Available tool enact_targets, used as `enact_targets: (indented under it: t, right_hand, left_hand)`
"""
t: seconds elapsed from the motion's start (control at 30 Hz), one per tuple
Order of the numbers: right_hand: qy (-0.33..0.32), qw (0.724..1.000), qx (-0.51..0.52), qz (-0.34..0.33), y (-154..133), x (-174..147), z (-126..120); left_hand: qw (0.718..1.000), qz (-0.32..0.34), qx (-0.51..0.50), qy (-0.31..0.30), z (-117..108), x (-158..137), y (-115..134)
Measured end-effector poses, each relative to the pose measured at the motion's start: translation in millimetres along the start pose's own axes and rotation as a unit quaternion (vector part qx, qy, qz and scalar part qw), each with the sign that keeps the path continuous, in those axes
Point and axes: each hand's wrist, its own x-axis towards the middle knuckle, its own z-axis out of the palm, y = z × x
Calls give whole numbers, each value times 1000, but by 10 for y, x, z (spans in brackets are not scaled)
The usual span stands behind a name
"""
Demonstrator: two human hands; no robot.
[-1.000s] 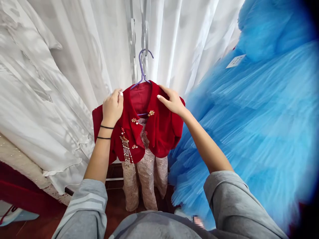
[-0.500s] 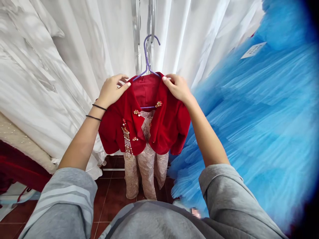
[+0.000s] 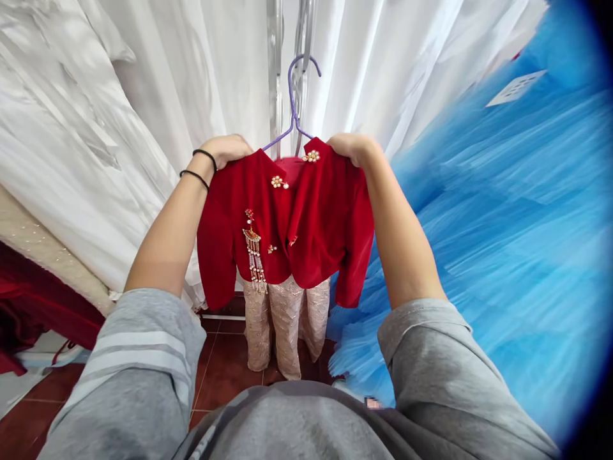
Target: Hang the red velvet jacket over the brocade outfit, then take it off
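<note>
White gowns and blue tulle dress (image 3: 502, 223) behind. My left hand (image 3: 225, 148) and right hand (image 3: 352, 147) grip the red velvet jacket (image 3: 287, 223) shoulders; jacket sits on purple hanger (image 3: 294, 96), front unfastened.

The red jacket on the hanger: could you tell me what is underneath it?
Below the red jacket's hem, pale pink brocade trousers hang down. Their upper part and most of the purple hanger are covered by the jacket, so how they attach cannot be seen.
</note>
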Motion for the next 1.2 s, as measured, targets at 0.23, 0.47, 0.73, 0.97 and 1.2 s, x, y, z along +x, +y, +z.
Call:
enact_targets:
  t: [0.23,0.47,0.73,0.97,1.2]
  right_hand:
    - [245,948,-205,5,-310,-1072,196]
    - [265,943,-200,-36,233,-1913,1265]
    - [305,948,3,-92,142,-2425,1112]
    - [49,998,-21,-32,175,-2455,1669]
    - [23,945,300,128,877,-3361,1991]
  left_hand:
    - [912,232,245,233,114,-706,-102]
    - [803,420,420,59,575,-1040,-224]
    - [830,414,364,87,772,-971,-89]
    - [869,350,307,167,1172,-1000,-151]
    - [907,251,129,311,1755,-1816,-771]
